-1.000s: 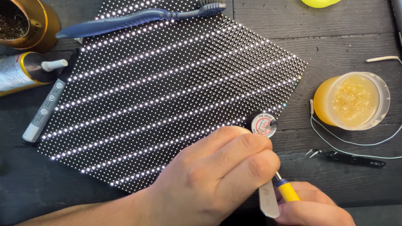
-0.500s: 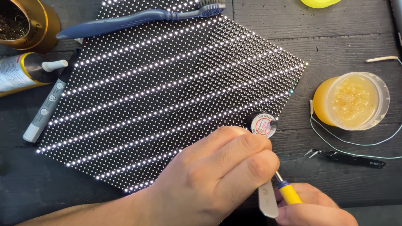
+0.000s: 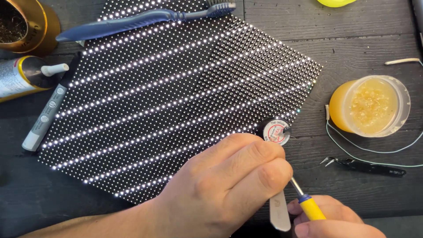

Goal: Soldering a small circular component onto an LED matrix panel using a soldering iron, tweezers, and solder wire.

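Note:
A black LED panel (image 3: 176,101) with diagonal stripes of lit white dots lies on the dark wooden table (image 3: 361,35). My left hand (image 3: 229,185) rests curled on the panel's near right edge. A pale flat tool (image 3: 280,215) sticks out beneath its fingers. Just beyond the knuckles sits a small round spool (image 3: 275,131) with a red and white label. My right hand (image 3: 330,220) grips a yellow-handled tool (image 3: 311,208) at the bottom edge. Its thin metal shaft runs up under my left fingers, so the tip is hidden.
A blue toothbrush (image 3: 145,18) lies across the panel's far edge. At left are a grey marker (image 3: 44,117), a glue tube (image 3: 26,75) and a gold pot (image 3: 24,26). At right stand an amber jar (image 3: 370,105), thin wire (image 3: 374,152) and black cutters (image 3: 365,166).
The lit stripes on the panel have shifted position. Both hands stay almost where they were.

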